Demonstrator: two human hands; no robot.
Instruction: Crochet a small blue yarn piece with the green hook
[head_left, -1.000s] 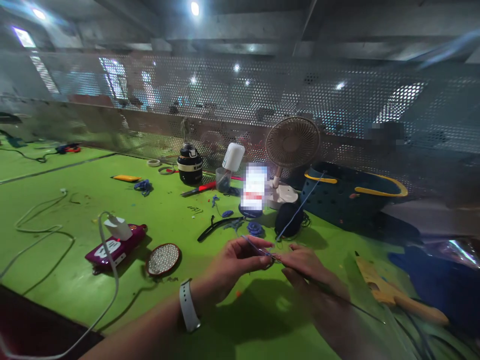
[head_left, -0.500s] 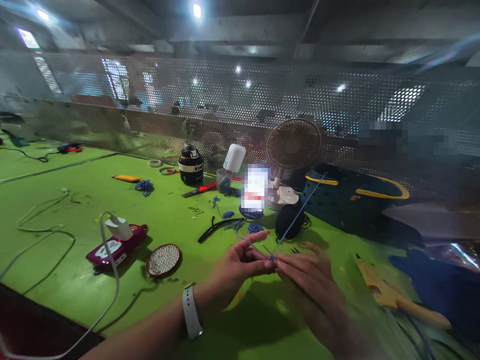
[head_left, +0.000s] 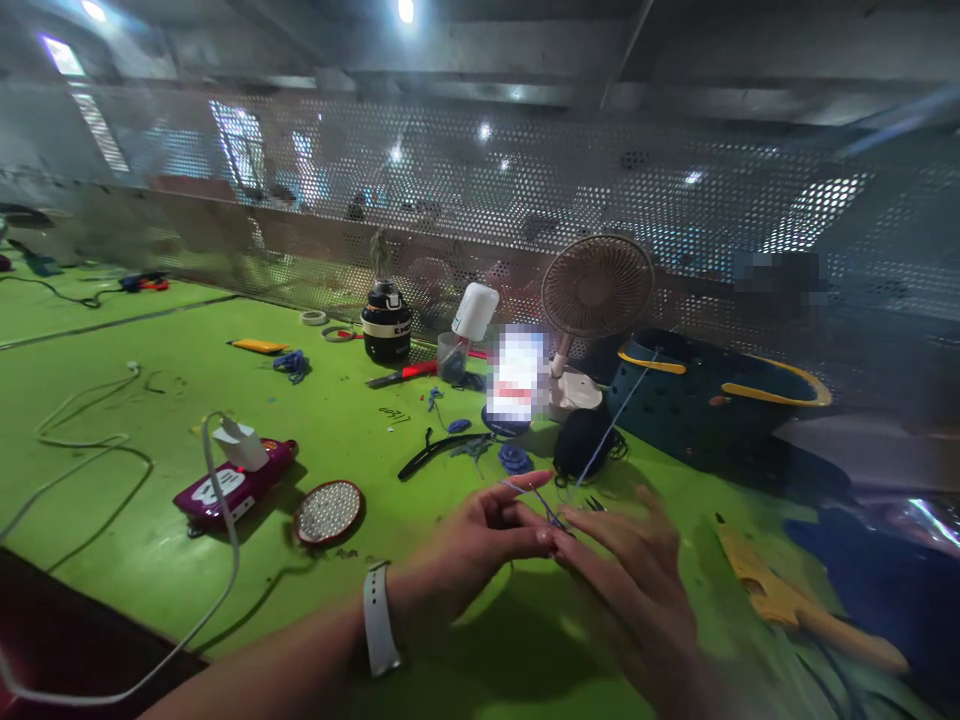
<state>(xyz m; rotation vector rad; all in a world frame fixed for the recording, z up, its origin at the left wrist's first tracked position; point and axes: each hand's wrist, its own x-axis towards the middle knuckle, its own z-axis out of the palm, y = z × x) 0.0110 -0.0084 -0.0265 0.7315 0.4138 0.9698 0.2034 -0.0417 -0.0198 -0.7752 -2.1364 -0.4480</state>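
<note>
My left hand (head_left: 491,535) is closed, thumb and fingertips pinching a small bit of blue yarn work, mostly hidden by the fingers. Against it, my right hand (head_left: 637,575) pinches a thin crochet hook (head_left: 541,503), whose tip points up and away between the hands. A strand of blue yarn (head_left: 616,412) runs from the dark green basket (head_left: 667,425) down to my fingers and across the left forefinger. Just beyond the hands lie a blue crocheted piece (head_left: 515,459) and a dark ball of yarn (head_left: 580,443).
A lit phone (head_left: 517,375) on a stand and a fan (head_left: 598,288) are behind the hands. A purple power strip (head_left: 236,485) with a white cable and a round dotted disc (head_left: 328,512) lie left. A yellow glue gun (head_left: 757,580) lies right.
The crochet hook stands more steeply between my hands, and my right fingers have shifted slightly right and spread a little. The whole view has tilted slightly.
</note>
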